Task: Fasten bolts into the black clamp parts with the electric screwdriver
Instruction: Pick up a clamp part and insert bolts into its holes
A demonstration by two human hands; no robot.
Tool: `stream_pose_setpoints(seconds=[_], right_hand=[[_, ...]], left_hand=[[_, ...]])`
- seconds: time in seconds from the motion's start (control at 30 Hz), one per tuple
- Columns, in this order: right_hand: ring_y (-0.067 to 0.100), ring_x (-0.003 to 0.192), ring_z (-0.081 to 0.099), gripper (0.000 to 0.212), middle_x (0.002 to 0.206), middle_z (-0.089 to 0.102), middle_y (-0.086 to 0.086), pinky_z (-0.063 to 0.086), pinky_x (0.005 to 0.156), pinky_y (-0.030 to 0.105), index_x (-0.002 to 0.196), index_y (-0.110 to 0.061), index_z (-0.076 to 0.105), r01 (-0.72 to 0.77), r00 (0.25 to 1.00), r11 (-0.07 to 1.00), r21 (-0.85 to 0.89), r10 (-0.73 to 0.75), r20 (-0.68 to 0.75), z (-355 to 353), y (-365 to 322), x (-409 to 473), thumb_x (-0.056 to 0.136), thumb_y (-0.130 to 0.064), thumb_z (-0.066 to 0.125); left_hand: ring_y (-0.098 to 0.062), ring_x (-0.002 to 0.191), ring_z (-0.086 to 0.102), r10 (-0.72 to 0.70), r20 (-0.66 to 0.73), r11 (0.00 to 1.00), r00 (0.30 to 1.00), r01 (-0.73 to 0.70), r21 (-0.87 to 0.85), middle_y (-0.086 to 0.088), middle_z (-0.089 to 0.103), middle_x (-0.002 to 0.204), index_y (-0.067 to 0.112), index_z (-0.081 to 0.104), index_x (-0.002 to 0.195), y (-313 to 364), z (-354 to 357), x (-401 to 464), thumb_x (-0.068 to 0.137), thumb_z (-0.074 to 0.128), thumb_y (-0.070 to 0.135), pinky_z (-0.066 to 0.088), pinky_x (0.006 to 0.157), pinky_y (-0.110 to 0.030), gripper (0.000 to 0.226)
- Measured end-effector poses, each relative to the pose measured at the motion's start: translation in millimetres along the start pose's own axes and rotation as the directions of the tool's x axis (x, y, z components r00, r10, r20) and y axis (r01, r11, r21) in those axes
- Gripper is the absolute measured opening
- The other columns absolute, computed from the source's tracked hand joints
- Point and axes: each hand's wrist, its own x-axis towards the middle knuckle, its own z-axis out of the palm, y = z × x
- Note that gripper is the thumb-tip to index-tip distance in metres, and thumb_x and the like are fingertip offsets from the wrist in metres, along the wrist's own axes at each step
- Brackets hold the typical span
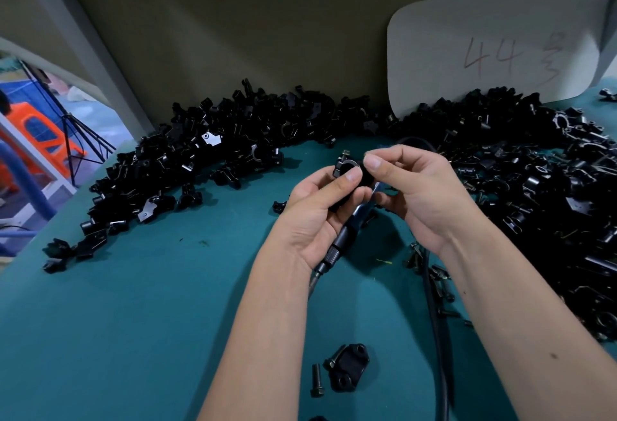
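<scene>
My left hand (314,210) grips a black clamp part (347,168) above the middle of the teal table; a bolt sticks out of the clamp's upper left corner. My right hand (417,193) is just right of it, its thumb and forefinger pinched together at the clamp's right edge; what they pinch is too small to make out. The electric screwdriver (347,233) lies on the table under both hands, its tip toward the lower left, its black cable (434,320) running toward me. Near the front edge lie a loose bolt (316,379) and a flat black clamp plate (349,370).
Large heaps of black clamp parts curve along the back (213,153) and down the right side (541,187) of the teal table (150,303). Loose bolts (440,283) lie beside the cable. A white sheet marked 44 (494,53) leans on the back wall. The table's left edge drops off.
</scene>
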Motion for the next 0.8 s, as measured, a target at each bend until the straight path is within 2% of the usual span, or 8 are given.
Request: stream_pose_setpoints(seconds=[0.13,0.27,0.37,0.43,0.53,0.6,0.7,0.8], right_hand=[[0.011,0.074,0.068,0.018,0.085,0.073,-0.002,0.056,0.065,0.027,0.069,-0.027,0.068,-0.034,0.999,0.999,0.028,0.033,0.009,1.8,0.7,-1.0,0.07,-0.034,0.085],[0.015,0.084,0.065,0.017,0.093,0.07,-0.001,0.055,0.073,0.03,0.087,-0.024,0.07,-0.039,0.995,0.998,0.045,0.034,0.089,-2.2,-1.7,-1.8,0.091,-0.041,0.072],[0.019,0.091,0.064,0.017,0.1,0.072,0.003,0.052,0.083,0.039,0.097,-0.025,0.079,-0.036,0.997,0.999,-0.006,0.036,0.064,-1.9,-2.1,-2.4,0.089,-0.038,0.071],[0.019,0.089,0.065,0.019,0.097,0.073,0.005,0.052,0.084,0.041,0.091,-0.022,0.081,-0.043,0.999,0.999,-0.003,0.043,0.033,1.6,-2.4,-3.1,0.082,-0.039,0.076],[0.013,0.072,0.065,0.021,0.081,0.07,0.003,0.052,0.069,0.03,0.071,-0.021,0.072,-0.028,0.996,0.999,0.016,0.029,-0.084,11.4,-1.7,-3.4,0.072,-0.038,0.083],[0.012,0.066,0.062,0.031,0.077,0.066,0.005,0.05,0.062,0.026,0.065,-0.021,0.063,-0.033,0.989,0.999,-0.002,0.032,-0.146,14.7,0.8,-2.3,0.069,-0.041,0.086],[0.012,0.068,0.058,0.036,0.077,0.061,0.003,0.049,0.06,0.025,0.078,-0.018,0.066,-0.099,0.987,0.995,-0.029,0.094,-0.133,10.6,0.1,-2.0,0.077,-0.05,0.082],[0.015,0.083,0.061,0.018,0.091,0.069,0.0,0.054,0.069,0.029,0.09,-0.022,0.079,-0.136,0.989,0.99,0.042,0.138,-0.048,3.1,-2.6,-1.7,0.087,-0.04,0.075]], left_hand=[[-0.013,0.069,0.073,0.02,-0.023,0.999,1.0,-0.019,0.031,-0.014,0.074,0.092,0.002,0.07,0.098,-1.3,0.7,0.9,0.072,0.082,0.01,0.059,0.066,-0.017,0.03],[-0.012,0.067,0.072,0.015,-0.018,1.0,1.0,-0.015,-0.014,-0.012,0.075,0.087,0.005,0.066,0.1,-1.4,0.0,0.4,0.073,0.082,0.01,0.059,0.064,-0.017,0.031],[-0.012,0.068,0.072,0.022,-0.005,1.0,1.0,-0.022,0.005,-0.011,0.075,0.09,0.005,0.064,0.107,-1.8,0.1,-0.8,0.073,0.082,0.011,0.059,0.065,-0.018,0.039],[-0.012,0.068,0.073,0.027,0.002,1.0,1.0,-0.027,0.01,-0.011,0.075,0.09,0.004,0.065,0.108,-2.2,-0.2,-1.8,0.073,0.082,0.011,0.059,0.065,-0.019,0.04],[-0.013,0.067,0.073,0.038,0.002,0.999,0.999,-0.038,0.015,-0.009,0.075,0.086,0.004,0.065,0.101,-2.4,0.1,-2.6,0.072,0.081,0.009,0.059,0.066,-0.018,0.033],[-0.013,0.068,0.073,0.047,-0.001,0.999,0.999,-0.047,0.022,-0.009,0.076,0.086,0.005,0.064,0.098,-2.9,1.4,-2.3,0.072,0.08,0.009,0.059,0.067,-0.017,0.031],[-0.013,0.07,0.074,0.053,-0.003,0.999,0.999,-0.053,0.013,-0.009,0.076,0.085,0.006,0.062,0.098,-2.8,2.4,-1.2,0.073,0.08,0.008,0.059,0.066,-0.017,0.03],[-0.013,0.07,0.074,0.043,-0.016,0.999,0.999,-0.043,0.004,-0.012,0.077,0.088,0.006,0.063,0.103,-2.8,1.4,0.4,0.073,0.081,0.01,0.059,0.066,-0.018,0.035]])
